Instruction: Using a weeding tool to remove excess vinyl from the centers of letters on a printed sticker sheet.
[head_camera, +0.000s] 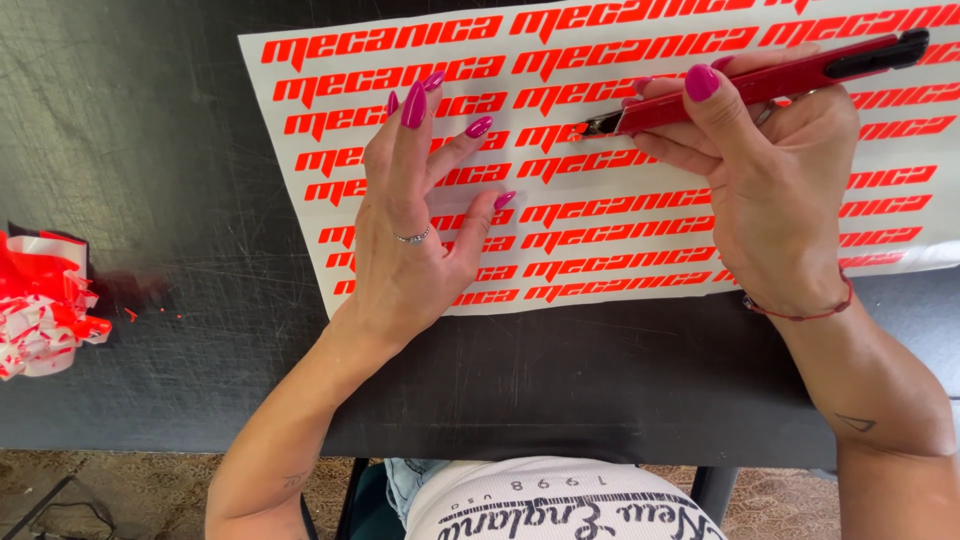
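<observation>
White sticker sheet (640, 215) with rows of orange lettering lying flat on my black worktop (180, 150), my right hand (775, 180) closed round a red utility knife (770, 82) — blade tip on the sheet, my left hand (410, 235) pressed flat on it — fingers spread, holding nothing, crumpled orange-and-white scraps (45, 305) well apart at the left edge.

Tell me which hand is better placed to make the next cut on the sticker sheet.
Likely the right hand: it grips the red utility knife, blade tip at the sticker sheet. The left hand lies flat on the sheet.
</observation>
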